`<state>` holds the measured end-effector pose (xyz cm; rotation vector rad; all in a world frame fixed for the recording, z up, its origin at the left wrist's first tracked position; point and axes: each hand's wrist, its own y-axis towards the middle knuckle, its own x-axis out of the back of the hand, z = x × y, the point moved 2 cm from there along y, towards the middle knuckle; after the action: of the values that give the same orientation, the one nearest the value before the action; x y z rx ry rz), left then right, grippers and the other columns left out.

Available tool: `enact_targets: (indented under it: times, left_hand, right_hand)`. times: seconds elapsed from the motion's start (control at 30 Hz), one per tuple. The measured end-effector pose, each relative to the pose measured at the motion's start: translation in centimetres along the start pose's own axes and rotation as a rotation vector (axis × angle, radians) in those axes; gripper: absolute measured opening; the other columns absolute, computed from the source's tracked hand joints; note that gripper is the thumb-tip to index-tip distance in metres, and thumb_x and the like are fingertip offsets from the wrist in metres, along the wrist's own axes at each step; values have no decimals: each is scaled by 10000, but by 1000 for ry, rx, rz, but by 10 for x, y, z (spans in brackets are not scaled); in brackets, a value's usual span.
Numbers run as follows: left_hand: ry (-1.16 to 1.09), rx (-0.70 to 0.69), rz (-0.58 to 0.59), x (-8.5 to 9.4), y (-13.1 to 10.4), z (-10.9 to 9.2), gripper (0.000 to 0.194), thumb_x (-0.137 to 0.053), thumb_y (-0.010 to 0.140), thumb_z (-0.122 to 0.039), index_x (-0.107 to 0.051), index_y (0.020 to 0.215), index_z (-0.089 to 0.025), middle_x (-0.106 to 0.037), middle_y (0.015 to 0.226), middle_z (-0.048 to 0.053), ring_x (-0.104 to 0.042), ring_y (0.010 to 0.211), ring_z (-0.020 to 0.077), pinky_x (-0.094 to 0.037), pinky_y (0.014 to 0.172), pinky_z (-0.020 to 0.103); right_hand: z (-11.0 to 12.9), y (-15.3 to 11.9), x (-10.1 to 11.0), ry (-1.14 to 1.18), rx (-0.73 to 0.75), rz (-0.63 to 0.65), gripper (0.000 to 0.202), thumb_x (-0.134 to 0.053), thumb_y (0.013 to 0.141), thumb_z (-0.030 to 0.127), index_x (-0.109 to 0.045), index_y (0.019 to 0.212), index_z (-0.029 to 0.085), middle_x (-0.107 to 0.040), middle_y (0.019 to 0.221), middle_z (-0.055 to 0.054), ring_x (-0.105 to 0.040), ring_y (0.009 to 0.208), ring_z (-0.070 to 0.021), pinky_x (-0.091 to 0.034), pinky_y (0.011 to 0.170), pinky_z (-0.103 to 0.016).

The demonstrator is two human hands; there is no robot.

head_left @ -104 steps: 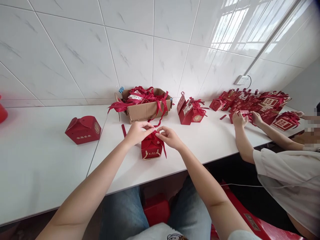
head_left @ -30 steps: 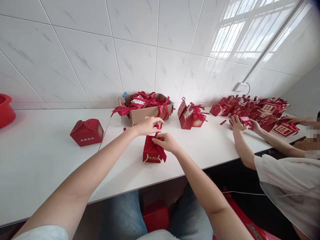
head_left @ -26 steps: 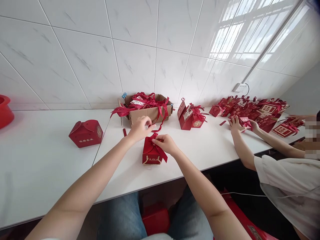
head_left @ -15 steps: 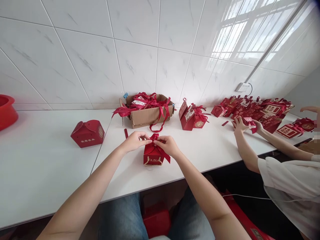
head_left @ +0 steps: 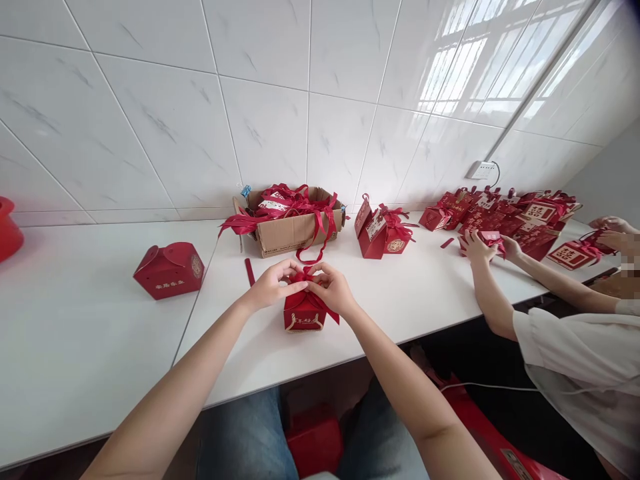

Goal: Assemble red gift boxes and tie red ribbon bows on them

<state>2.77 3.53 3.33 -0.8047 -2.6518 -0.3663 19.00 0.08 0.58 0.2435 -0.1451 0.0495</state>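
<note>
A small red gift box [head_left: 305, 317] with gold lettering and a pale rope handle stands upright in front of me. Red ribbon [head_left: 302, 275] is gathered on its top, with one tail hanging down at the right. My left hand [head_left: 274, 285] pinches the ribbon from the left side, thumb and fingers curled over the top. My right hand [head_left: 331, 288] grips it from the right, and the two thumbs nearly meet. The fingers partly cover the knot or bow, so its exact shape is hidden.
A red box [head_left: 170, 270] stands at left. Behind my hands, a cardboard box [head_left: 295, 235] holds red ribbons. Further right are two red boxes [head_left: 373, 233] and a pile of decorated boxes [head_left: 505, 220]. A co-worker's hands [head_left: 477, 248] hold another box. A red basin [head_left: 9, 230] sits at far left.
My fingers have lifted and curled further over the ribbon on top of the box, the right ones most. The view has shifted slightly. At far right, another person's hands now hold a box.
</note>
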Motion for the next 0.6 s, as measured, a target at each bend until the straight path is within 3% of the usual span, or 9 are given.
enact_targets:
  times: [0.17, 0.3, 0.47, 0.6]
  left_hand:
    - [-71, 80, -30, 2, 3, 8, 349, -648, 785, -440, -459, 980, -220, -679, 817, 11, -642, 775, 175, -477, 701, 302]
    - [0, 47, -23, 3, 2, 4, 343, -642, 785, -417, -480, 1018, -226, -687, 856, 28, -649, 844, 200, -495, 746, 330]
    - [142, -41, 19, 0, -1, -3, 365, -624, 770, -308, -479, 1094, -224, -675, 962, 48, -632, 939, 205, -488, 810, 337]
    - [191, -74, -49, -6, -2, -2, 346, -621, 778, -308, -477, 1083, -228, -673, 951, 43, -618, 948, 198, -482, 822, 326]
  right_hand:
    - [-1, -2, 1, -53, -7, -27, 247, -661, 739, 375, -627, 914, 205, -647, 656, 26, -515, 530, -99, -412, 557, -230]
    - [-1, -4, 2, -169, 10, -78, 183, -680, 749, 365, -703, 826, 200, -678, 792, -27, -585, 673, -134, -473, 664, -271]
    - [-3, -5, 4, -327, 113, -173, 108, -673, 779, 309, -738, 780, 223, -589, 897, -42, -587, 752, -147, -499, 728, -299]
    - [-6, -6, 5, -401, 179, -171, 131, -637, 821, 289, -748, 789, 228, -581, 924, -55, -576, 847, -176, -490, 812, -331]
